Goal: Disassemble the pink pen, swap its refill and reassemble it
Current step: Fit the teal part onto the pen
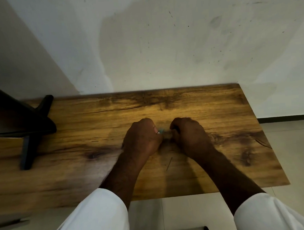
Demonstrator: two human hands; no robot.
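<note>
The left hand (142, 140) is curling into a loose fist over the middle of the wooden table (218, 114), knuckles pointing away from the camera. At its thumb side a small pale, slightly teal-tinted piece (160, 131) is poking out, pinched between thumb and forefinger; it is too small and blurred to say which part of the pen it is. The right hand (189, 134) is also closing into a fist just beside the left one, its fingers folding down around something dark at the tip, though what it is gripping cannot be made out. The two fists are nearly touching, with only a narrow gap between them where the small piece is showing. No pink colour is showing in this dim view.

Both forearms are reaching in from the near edge, with white sleeves (93, 218) bunching at the bottom of the frame. A thin dark line (169, 164) is lying on the tabletop between the wrists; whether it is a refill or a scratch cannot be told. On the left, a black stand (29, 133) is resting on the table. Behind, a stained white wall (161, 43) is meeting the table's far edge.
</note>
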